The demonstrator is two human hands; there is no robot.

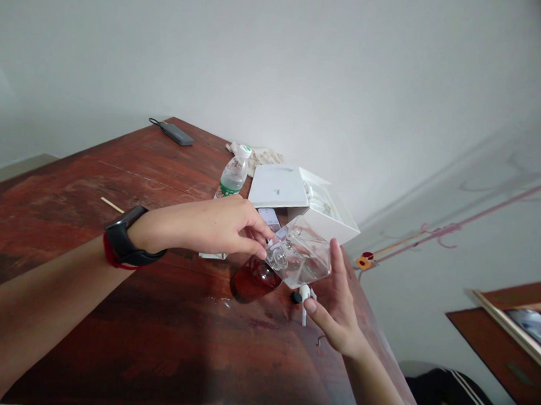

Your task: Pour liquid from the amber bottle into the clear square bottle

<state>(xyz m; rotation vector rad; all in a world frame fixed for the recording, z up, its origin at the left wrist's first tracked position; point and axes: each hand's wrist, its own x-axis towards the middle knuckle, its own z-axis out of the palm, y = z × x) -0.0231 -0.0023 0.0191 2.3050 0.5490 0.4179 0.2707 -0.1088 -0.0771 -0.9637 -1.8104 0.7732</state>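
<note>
Clear bottle (304,255) held tilted at frame centre, above wooden table (115,230). Bottle body cupped from right by right hand (337,306), fingers open along its side. Bottle neck pinched by left hand (215,227), fingertips (263,250) closed on it. Brown jar (254,280) just below. White box (298,198) behind; water bottle (234,173) upper centre.

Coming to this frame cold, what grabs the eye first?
Both hands meet at the wooden table's right edge: the right hand cradles a tilted clear bottle, and the left hand, smartwatch on its wrist, pinches its neck. Beneath lies an amber bottle; behind, an open white box.
</note>
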